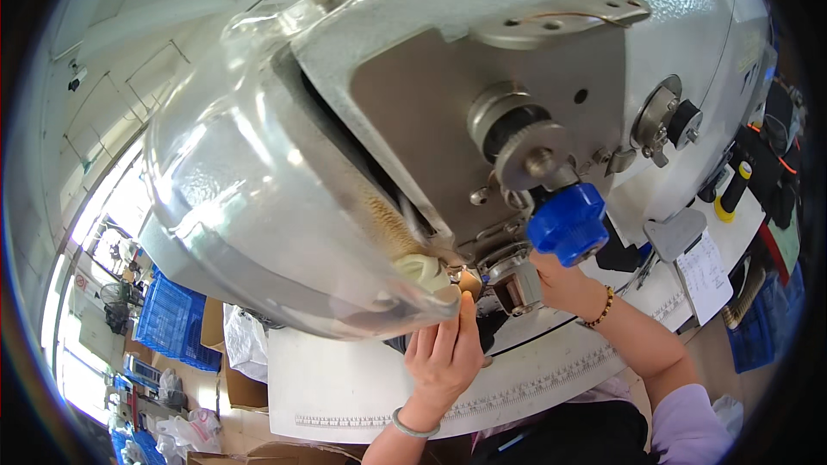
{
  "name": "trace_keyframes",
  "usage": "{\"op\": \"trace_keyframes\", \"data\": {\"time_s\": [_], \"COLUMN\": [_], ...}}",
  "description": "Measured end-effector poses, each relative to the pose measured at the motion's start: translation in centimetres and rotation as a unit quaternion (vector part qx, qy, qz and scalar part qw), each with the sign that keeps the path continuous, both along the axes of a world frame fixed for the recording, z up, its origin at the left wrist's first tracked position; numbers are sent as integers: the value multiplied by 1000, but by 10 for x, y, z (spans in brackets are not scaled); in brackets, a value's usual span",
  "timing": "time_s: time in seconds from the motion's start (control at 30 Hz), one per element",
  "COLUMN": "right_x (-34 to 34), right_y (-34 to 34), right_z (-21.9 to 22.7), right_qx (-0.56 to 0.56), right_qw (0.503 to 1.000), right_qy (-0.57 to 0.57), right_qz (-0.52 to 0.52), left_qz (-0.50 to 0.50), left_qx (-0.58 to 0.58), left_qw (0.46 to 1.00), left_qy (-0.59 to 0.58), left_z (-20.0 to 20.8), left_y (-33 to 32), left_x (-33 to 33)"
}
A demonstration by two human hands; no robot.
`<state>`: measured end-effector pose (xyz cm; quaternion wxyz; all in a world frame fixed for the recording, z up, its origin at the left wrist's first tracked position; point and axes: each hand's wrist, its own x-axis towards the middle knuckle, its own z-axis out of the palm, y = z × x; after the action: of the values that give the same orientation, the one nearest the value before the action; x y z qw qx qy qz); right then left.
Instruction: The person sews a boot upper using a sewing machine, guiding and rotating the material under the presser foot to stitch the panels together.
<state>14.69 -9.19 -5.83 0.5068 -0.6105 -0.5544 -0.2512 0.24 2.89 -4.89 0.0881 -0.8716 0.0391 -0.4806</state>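
Note:
A large sewing machine (pixel 689 26) fills the upper view, with a metal face plate (pixel 413 103), a tension dial (pixel 534 155) and a blue knob (pixel 566 224). My left hand (pixel 444 357) reaches up from below to the needle area, under the lower tip of a clear plastic cover (pixel 241 198). Its fingers are closed together by a small tan piece whose kind I cannot make out. My right hand (pixel 568 286) is just below the blue knob, beside the presser parts (pixel 514 280). The machine hides its fingertips.
The white table (pixel 345 379) has a ruler scale along its near edge. At right lie a paper sheet with handwriting (pixel 705 275), a grey pad (pixel 674 232) and a black-and-yellow spool (pixel 732 194). Blue crates (pixel 177 319) and a white bag (pixel 245 340) stand at left.

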Motion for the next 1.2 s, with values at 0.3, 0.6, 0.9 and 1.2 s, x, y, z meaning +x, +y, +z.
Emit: {"op": "trace_keyframes", "data": {"time_s": [0.3, 0.6, 0.9, 1.2], "right_x": [-3, -9, -57, -58], "right_y": [2, -6, -82, -142], "right_z": [-2, -3, -22, -92], "right_qx": [12, 3, -208, -316], "right_qw": [999, 997, 953, 911], "right_qy": [6, -51, 67, 25], "right_qz": [-30, -65, -210, -263], "left_qz": [-75, -173, -179, -114], "left_qx": [-21, -18, -20, -108], "left_qw": [997, 985, 983, 987], "left_qy": [-14, 7, 24, 25], "left_z": [3, 9, 0, 18], "left_y": [21, 44, 69, 23], "left_x": [2, 9, 8, 12]}}
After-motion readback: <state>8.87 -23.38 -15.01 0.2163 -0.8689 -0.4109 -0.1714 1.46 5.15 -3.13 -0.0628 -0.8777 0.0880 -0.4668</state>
